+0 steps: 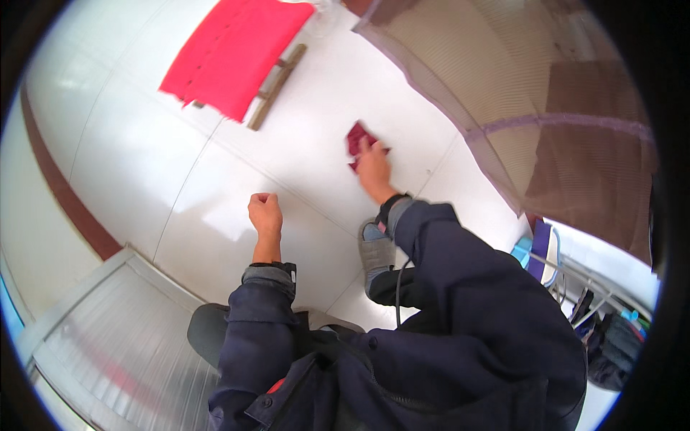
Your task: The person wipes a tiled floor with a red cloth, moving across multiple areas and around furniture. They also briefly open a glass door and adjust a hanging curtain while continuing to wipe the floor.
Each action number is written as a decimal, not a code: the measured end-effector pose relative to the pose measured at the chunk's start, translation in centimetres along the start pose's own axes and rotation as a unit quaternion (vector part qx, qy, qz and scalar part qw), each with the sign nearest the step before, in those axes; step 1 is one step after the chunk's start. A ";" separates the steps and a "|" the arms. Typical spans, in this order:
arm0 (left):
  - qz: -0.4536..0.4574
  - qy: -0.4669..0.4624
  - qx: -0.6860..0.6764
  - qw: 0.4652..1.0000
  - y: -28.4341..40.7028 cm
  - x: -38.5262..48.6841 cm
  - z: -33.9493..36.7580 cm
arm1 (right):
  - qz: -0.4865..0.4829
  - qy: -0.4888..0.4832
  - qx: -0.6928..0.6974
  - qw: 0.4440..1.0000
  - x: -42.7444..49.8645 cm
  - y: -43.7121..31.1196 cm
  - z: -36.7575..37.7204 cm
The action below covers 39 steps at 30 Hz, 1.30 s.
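Observation:
My right hand (374, 164) reaches forward over the white tiled floor, its fingers on a crumpled dark red cloth (357, 137); the picture is slightly blurred there. The cloth shows beyond the fingertips and on both sides of them. My left hand (265, 213) is curled into a loose fist to the left, above the floor, and no object shows in it. Both wrists have dark bands under rolled dark blue sleeves. Ahead lies a bright red cloth (232, 51) with a row of small holes, draped over a low stand with a wooden bar (277, 89).
A sheer brown curtain (485, 70) hangs at the upper right. At the lower left stands a ribbed translucent panel (129, 339) in a metal frame. A metal rack (593, 285) with dark items is at the right. My slippered foot (375, 250) is below my right hand.

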<state>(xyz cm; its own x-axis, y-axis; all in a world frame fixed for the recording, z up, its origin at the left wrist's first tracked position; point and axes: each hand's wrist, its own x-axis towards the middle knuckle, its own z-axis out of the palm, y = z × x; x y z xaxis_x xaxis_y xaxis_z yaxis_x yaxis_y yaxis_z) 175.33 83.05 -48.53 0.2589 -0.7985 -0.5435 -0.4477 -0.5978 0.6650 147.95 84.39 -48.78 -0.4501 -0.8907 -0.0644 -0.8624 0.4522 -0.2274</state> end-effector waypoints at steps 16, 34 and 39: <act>0.004 -0.107 0.288 0.952 0.8 4.3 5.8 | -0.333 -0.115 0.007 0.936 8.8 11.7 -8.5; -0.065 -0.189 0.315 0.928 1.7 6.2 5.5 | 0.104 -0.053 0.127 0.985 -5.2 20.4 -3.6; -0.031 -0.189 0.287 0.939 2.0 6.0 5.6 | 0.330 -0.017 0.067 0.942 -5.7 22.6 -4.5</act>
<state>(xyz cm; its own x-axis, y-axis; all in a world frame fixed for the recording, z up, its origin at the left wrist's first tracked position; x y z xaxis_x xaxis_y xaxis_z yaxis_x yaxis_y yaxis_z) 171.18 77.41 -53.32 0.0258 -0.6168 -0.7867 -0.8572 -0.4185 0.3000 129.95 99.95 -49.18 -0.8680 -0.4202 -0.2644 -0.3602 0.8995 -0.2472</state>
